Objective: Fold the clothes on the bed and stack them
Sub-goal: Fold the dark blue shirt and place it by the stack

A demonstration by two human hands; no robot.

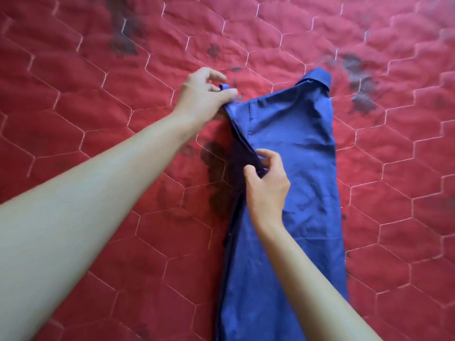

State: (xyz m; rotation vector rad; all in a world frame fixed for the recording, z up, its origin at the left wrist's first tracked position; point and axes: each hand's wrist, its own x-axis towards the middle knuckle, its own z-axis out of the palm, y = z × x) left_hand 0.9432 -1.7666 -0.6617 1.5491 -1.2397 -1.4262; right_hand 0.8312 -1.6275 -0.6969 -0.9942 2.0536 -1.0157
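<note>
- Fingers (pixel 227 93) of the left hand (pixel 202 97) curl over the top left corner of the blue shirt (pixel 290 153), thumb and forefinger pinching a small fold of cloth; the grip is narrow and closed on the fabric.
- Right hand (pixel 267 185) pinches the shirt's left edge lower down, thumb and curled fingers closed on a darker fold of the same cloth, so this grip too is narrow and holds the garment.
- Both forearms are bare and reach in from the lower edge of the view, the left one from the lower left, the right one from the bottom centre.
- Between the two hands the left edge of the shirt is lifted slightly off the bed and bunched into a ridge; the rest lies flat.
- Shirt lies lengthwise, folded into a long narrow strip, collar (pixel 317 77) at the far end and the lower part running out of view at the bottom.
- Under it is the bed, covered with a red quilted cover (pixel 98 94) stitched in pale hexagons, with dark blotchy flower prints (pixel 357 77) scattered near the collar and beside the shirt's left edge.
</note>
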